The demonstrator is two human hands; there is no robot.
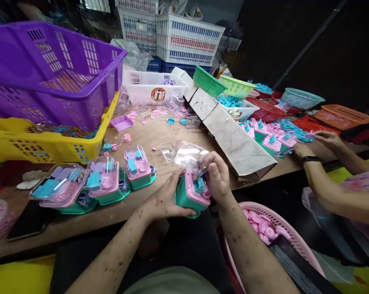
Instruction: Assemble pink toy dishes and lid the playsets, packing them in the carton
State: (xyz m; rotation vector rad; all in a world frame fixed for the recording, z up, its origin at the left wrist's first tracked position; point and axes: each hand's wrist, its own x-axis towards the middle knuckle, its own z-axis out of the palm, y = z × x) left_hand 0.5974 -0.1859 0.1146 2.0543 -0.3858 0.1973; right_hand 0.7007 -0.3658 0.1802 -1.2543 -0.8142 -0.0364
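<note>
A teal box with a pink top [190, 196] is tilted at the table's front edge. My left hand [166, 198] is wrapped round its left side, thumb along the lower front. At the box's upper right, my right hand [216, 175] pinches the edge of a clear plastic cover [188, 155], which lies over the far end of the box and the table. Small blue and pink pieces sit on the pink top. Left of my hands stand three similar boxes: one [138, 167] nearest, one [106, 179] beside it, and one [61, 188] farther left, with clear covers over their pieces.
Purple [107, 90] and yellow [49, 143] baskets stand at the left. A white cardboard divider [230, 139] crosses the table at right. Beyond it are a person's hands [328, 141] and several baskets. A pink basket [303, 245] sits below the edge; a dark phone [31, 220] lies left.
</note>
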